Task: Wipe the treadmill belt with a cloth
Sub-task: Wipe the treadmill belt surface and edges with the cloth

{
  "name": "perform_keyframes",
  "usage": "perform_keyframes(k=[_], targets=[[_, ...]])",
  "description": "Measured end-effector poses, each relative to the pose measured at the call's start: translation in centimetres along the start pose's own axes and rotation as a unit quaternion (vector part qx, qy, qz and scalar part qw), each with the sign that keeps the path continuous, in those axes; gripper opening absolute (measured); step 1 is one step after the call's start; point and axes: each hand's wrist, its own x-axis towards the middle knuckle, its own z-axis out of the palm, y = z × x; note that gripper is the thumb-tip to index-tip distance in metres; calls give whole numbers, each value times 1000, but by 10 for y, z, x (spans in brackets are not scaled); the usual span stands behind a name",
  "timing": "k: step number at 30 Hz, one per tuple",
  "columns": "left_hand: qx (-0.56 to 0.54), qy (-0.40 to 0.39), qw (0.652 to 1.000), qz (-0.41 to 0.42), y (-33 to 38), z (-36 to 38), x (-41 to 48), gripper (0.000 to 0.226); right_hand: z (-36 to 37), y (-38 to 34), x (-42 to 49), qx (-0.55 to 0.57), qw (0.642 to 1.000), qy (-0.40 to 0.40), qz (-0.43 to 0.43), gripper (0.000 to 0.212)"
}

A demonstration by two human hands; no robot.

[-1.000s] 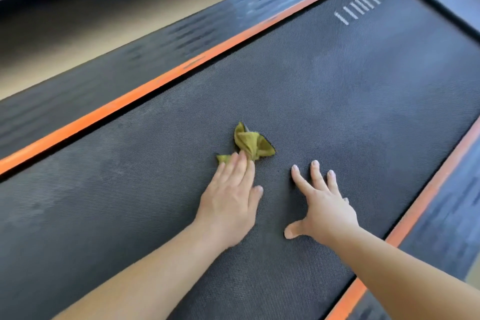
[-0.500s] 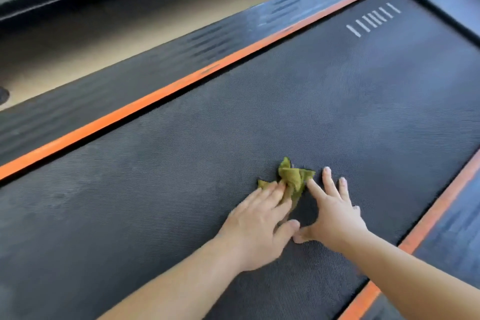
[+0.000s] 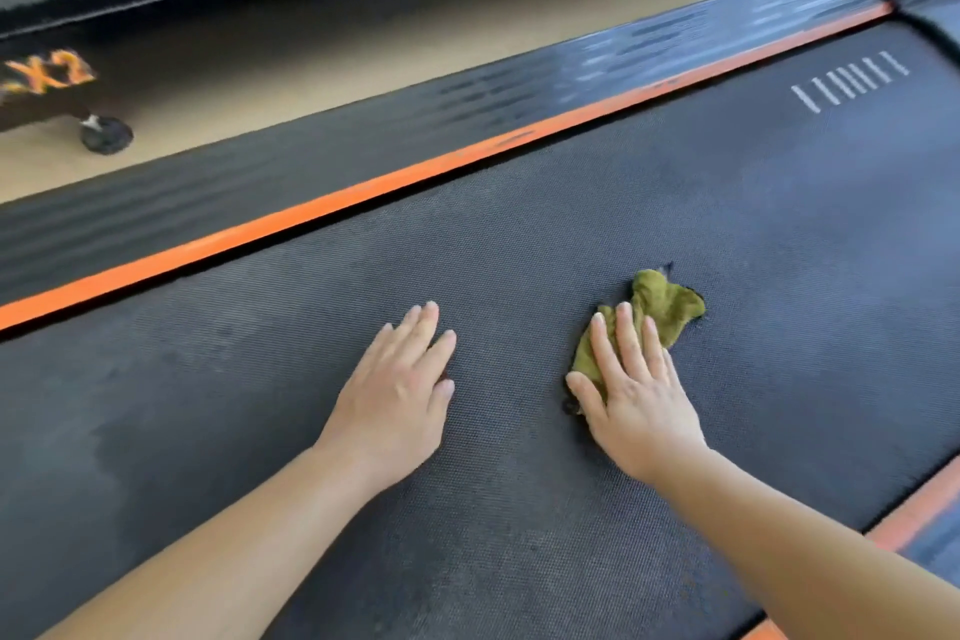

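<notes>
The dark textured treadmill belt [image 3: 519, 234] fills most of the head view, running from lower left to upper right. A small crumpled olive-green cloth [image 3: 662, 301] lies on it right of centre. My right hand [image 3: 636, 390] presses flat on the cloth's near part with straight fingers; the cloth's far end sticks out beyond my fingertips. My left hand [image 3: 397, 390] rests flat on the bare belt to the left, a hand's width from the cloth, touching nothing else.
Orange side strips [image 3: 363, 192] border the belt on the far side and at the lower right [image 3: 914, 515], with black ribbed foot rails outside them. White stripe marks [image 3: 849, 81] sit on the belt at upper right. Another machine with a wheel [image 3: 106, 134] stands on the beige floor beyond.
The cloth passed from under my left hand to under my right hand. My right hand now presses it further right; my left hand lies on the bare belt, apart from it.
</notes>
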Motion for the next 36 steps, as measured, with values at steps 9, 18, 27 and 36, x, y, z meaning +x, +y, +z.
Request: perform_keyframes(k=[9, 18, 27, 36], targets=[[48, 23, 983, -175, -49, -17, -14, 68, 21, -114, -15, -44, 957, 60, -280, 56], [106, -8, 962, -251, -92, -35, -28, 79, -22, -99, 77, 45, 998, 44, 25, 61], [104, -26, 963, -247, -97, -33, -26, 84, -35, -115, 117, -127, 928, 36, -349, 61], [90, -31, 965, -242, -102, -42, -30, 82, -21, -202, 110, -80, 972, 28, -221, 69]])
